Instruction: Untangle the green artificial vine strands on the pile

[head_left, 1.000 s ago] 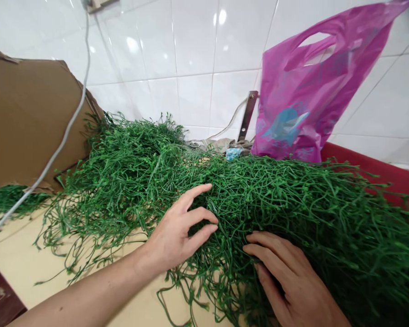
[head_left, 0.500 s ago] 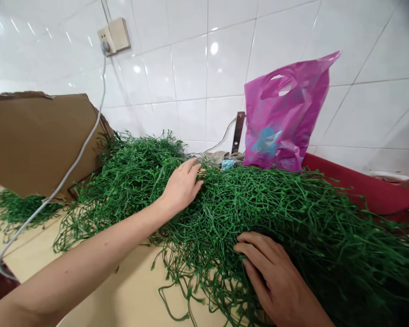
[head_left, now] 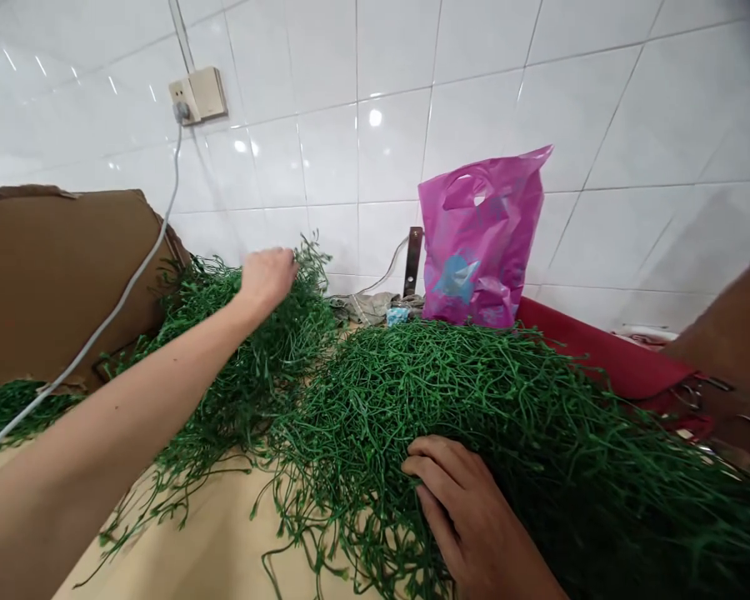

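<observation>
While I look down from my head camera, my left hand (head_left: 267,277) is stretched far forward, fingers curled shut on a clump of green plastic stems (head_left: 268,350) at the back of the left-hand heap, close to the tiled wall (head_left: 487,92). My left forearm runs diagonally from the lower left corner up to that hand. My right hand (head_left: 466,512) lies near the bottom edge, palm down and fingers spread flat, pressing on the front of the larger heap of green stems (head_left: 506,417); it grips nothing that I can see. The two heaps touch along a narrow gap at the middle, and loose strands trail off them onto the pale tabletop (head_left: 212,550).

To the left, a brown cardboard box (head_left: 56,275) stands against the stems. A grey cable (head_left: 131,283) hangs from a wall socket (head_left: 197,94) and crosses in front of the box. Behind the heaps, a purple plastic bag (head_left: 481,237) stands upright against the wall, with a dark metal bracket (head_left: 412,260) and some crumpled cloth (head_left: 366,307) just beside it. A red tray (head_left: 593,354) sits behind the right heap. At the far right edge is a blurred brown shape I cannot identify.
</observation>
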### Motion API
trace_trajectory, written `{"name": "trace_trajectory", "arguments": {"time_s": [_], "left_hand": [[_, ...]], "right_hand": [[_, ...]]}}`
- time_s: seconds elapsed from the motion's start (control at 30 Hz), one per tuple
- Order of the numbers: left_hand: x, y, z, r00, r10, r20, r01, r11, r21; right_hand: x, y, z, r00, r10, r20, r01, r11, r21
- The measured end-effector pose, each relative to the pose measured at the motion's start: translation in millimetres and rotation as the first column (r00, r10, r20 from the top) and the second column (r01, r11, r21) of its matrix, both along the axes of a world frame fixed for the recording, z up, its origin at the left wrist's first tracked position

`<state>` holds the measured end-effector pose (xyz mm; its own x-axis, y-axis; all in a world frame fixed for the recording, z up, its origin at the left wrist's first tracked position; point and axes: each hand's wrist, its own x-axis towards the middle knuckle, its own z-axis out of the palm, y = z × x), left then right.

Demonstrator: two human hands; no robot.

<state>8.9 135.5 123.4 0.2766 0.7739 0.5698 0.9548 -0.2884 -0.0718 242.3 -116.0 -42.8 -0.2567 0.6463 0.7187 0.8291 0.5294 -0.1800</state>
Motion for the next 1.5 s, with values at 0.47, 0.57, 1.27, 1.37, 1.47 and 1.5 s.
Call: {"name": "trace_trajectory", "arguments": {"time_s": [0.47, 0.57, 1.27, 1.37, 1.47, 1.5], "left_hand": [[-54.7, 20.6, 8.1, 0.98, 0.178, -0.092, -0.197, 0.939, -0.282], [-48.5, 1.9, 9.9, 0.985, 0.127, -0.118, -0.155, 0.951, -0.269], [9.6, -88.8, 14.0, 0.596, -0.532, 0.601, 0.404, 0.846, 0.349], [29.7, -99.5, 21.0, 0.19, -0.535, 0.823, 0.648, 0.698, 0.304], [44.6, -106.8, 19.9, 0.058, -0.409, 0.911, 0.852, 0.495, 0.168], [47.4, -108.9, 19.0, 0.07, -0.378, 0.923, 0.887, 0.447, 0.115]], "right_hand": [[3.0, 2.2, -1.6, 0.998, -0.004, 0.064, 0.002, 1.0, 0.025], [4.3, 3.0, -1.9, 0.997, -0.005, 0.081, 0.003, 1.0, 0.024], [3.9, 4.2, 4.5, 0.989, -0.023, 0.145, 0.009, 0.996, 0.09], [4.7, 6.2, 21.8, 0.987, -0.049, 0.156, 0.032, 0.994, 0.106], [7.9, 8.8, 62.7, 0.989, -0.101, 0.11, 0.083, 0.984, 0.159], [9.2, 9.2, 81.1, 0.991, -0.116, 0.067, 0.103, 0.979, 0.174]]}}
